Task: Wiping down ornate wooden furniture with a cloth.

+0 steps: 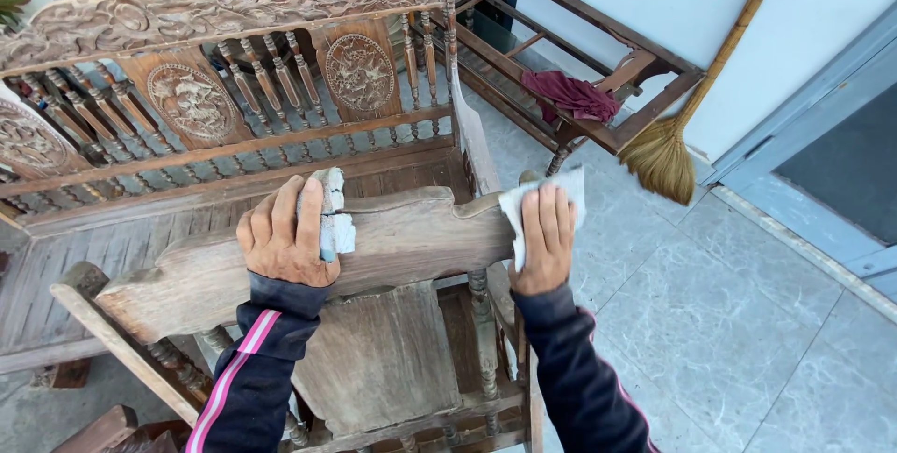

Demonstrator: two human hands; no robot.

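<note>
A worn wooden chair lies before me, its curved top rail point(411, 238) running left to right. My left hand point(285, 233) presses a whitish, folded piece of sandpaper point(334, 219) against the rail's upper edge. My right hand point(547, 233) holds another pale sheet of sandpaper point(523, 196) over the right end of the rail, fingers flat on it. Both arms wear dark sleeves with pink stripes. The chair's back slat point(378, 360) and turned spindles point(481, 332) show below the rail.
A carved wooden bench point(215, 89) stands just behind the chair. A second wooden frame point(598, 70) with a maroon cloth point(570, 95) sits at the back right. A straw broom point(668, 149) leans on the white wall. Grey floor tiles point(729, 322) spread to the right.
</note>
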